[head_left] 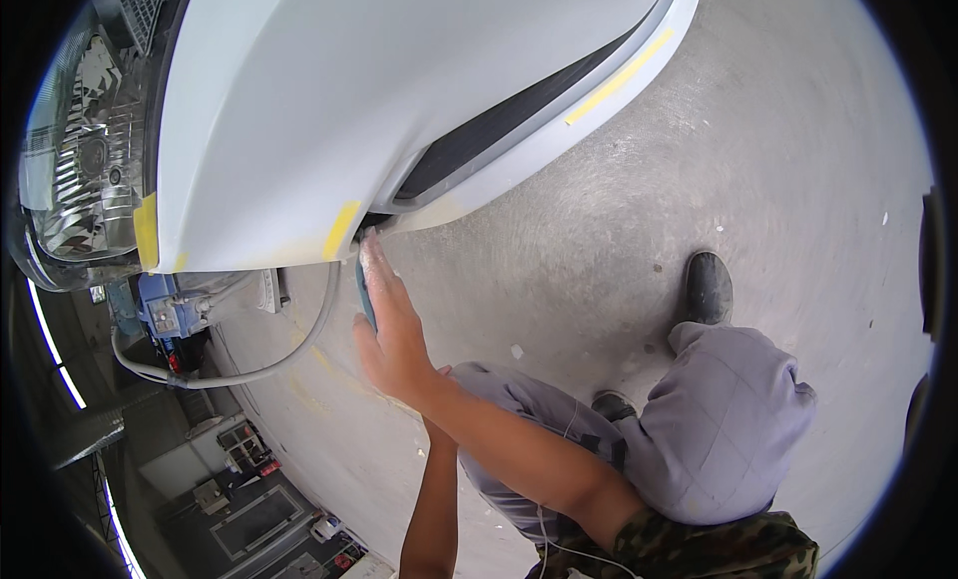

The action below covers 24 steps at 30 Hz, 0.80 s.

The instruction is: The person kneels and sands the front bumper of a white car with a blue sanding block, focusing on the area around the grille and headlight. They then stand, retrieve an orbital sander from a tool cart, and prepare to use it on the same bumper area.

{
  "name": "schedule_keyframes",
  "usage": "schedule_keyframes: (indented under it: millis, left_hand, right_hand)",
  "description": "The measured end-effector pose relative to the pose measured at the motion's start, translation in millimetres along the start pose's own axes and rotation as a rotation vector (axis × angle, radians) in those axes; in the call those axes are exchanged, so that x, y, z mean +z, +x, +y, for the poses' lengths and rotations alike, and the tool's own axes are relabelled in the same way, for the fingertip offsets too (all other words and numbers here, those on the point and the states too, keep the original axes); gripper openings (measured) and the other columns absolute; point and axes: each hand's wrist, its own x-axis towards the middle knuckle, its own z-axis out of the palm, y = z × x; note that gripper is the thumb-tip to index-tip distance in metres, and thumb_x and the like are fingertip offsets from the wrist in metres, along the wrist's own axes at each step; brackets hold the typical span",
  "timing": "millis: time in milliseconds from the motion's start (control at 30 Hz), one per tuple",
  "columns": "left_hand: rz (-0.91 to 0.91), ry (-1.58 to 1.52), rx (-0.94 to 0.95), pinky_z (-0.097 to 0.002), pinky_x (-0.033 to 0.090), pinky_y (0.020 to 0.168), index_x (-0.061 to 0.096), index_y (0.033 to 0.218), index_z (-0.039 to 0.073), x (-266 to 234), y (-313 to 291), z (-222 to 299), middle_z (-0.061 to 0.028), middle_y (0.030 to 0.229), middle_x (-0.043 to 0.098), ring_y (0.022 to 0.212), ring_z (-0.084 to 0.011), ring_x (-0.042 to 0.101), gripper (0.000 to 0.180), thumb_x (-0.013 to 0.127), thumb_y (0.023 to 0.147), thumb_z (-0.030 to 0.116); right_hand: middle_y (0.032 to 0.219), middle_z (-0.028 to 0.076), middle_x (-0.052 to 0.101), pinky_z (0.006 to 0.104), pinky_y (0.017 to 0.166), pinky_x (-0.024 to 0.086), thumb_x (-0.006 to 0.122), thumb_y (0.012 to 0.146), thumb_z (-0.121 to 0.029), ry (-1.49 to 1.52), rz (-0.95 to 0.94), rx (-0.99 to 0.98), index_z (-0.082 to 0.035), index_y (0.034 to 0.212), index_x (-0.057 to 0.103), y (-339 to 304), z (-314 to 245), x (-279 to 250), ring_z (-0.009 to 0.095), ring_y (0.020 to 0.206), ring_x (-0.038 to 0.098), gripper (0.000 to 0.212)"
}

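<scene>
My right hand (391, 325) reaches up to the end of a dark slot in a white car bumper (289, 110). White dust coats its fingers. They are closed round a thin teal pad (365, 292), seen edge-on between fingers and thumb. The fingertips are at the bumper's edge, beside a strip of yellow tape (341, 230). Behind my right forearm, my left arm comes up from the lower edge. Only a sliver of my left hand (445, 371) shows, by the right wrist; its fingers are hidden.
At the left is the car's headlight (92, 160), with yellow tape at its corner. A grey hose (289, 365) loops between a blue machine (172, 305) and the bumper's edge. More tape (621, 75) lies along the bumper lip. My boot (708, 288) stands on the concrete floor (798, 230).
</scene>
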Motion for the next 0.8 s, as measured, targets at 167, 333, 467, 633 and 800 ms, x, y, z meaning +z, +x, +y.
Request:
schedule_keyframes:
  millis: [167, 333, 467, 633, 800]
  left_hand:
    - [0.012, -0.077, 0.044, -0.0329, 0.053, 0.089, 0.068, 0.125, 0.0, -2.3, -1.2, 15.1, -0.0075, 0.111, 0.072, 0.099, -0.0162, 0.066, 0.027, 0.061, 0.106, 0.018]
    - [0.035, -0.241, -0.253, -0.0356, 0.052, 0.092, 0.068, 0.125, -0.003, -2.2, -6.7, 25.5, -0.012, 0.108, 0.075, 0.099, -0.0202, 0.067, 0.031, 0.064, 0.102, 0.019]
    - [0.048, -0.172, -0.099, -0.0361, 0.051, 0.098, 0.069, 0.125, -0.003, -3.0, -9.2, 33.5, -0.0139, 0.113, 0.075, 0.105, -0.0227, 0.068, 0.032, 0.065, 0.102, 0.019]
    - [0.046, -0.227, -0.206, -0.0351, 0.051, 0.098, 0.069, 0.124, -0.004, -4.4, -8.0, 38.8, -0.0148, 0.113, 0.076, 0.105, -0.0226, 0.068, 0.032, 0.066, 0.102, 0.019]
    - [0.021, -0.162, -0.2, -0.0351, 0.051, 0.097, 0.069, 0.125, -0.004, -6.2, -8.4, 41.0, -0.0156, 0.113, 0.076, 0.105, -0.0223, 0.069, 0.033, 0.067, 0.103, 0.021]
  right_hand:
    - [0.175, 0.023, 0.025, 0.0477, 0.126, 0.031, 0.049, 0.084, 0.014, 0.001, -0.029, -0.024, 0.001, 0.169, 0.022, 2.0, 9.0, -2.4, 0.042, 0.152, 0.04, 0.091]
    - [0.176, 0.022, 0.023, 0.0461, 0.13, 0.024, 0.047, 0.084, 0.011, 0.074, -0.04, 0.067, 0.003, 0.168, 0.022, 2.5, 16.5, -4.4, 0.041, 0.159, 0.029, 0.088]
    - [0.176, 0.022, 0.024, 0.044, 0.13, 0.025, 0.047, 0.084, 0.011, 0.019, -0.098, 0.06, 0.003, 0.168, 0.021, 3.1, 19.6, -5.1, 0.04, 0.159, 0.029, 0.089]
    - [0.176, 0.023, 0.023, 0.0434, 0.13, 0.026, 0.048, 0.084, 0.01, 0.019, -0.05, 0.08, 0.003, 0.168, 0.021, 2.7, 23.1, -4.6, 0.04, 0.16, 0.029, 0.089]
    - [0.176, 0.022, 0.024, 0.0442, 0.128, 0.028, 0.049, 0.085, 0.01, 0.038, -0.105, -0.003, 0.001, 0.169, 0.021, -0.2, 31.3, -4.7, 0.041, 0.159, 0.031, 0.089]
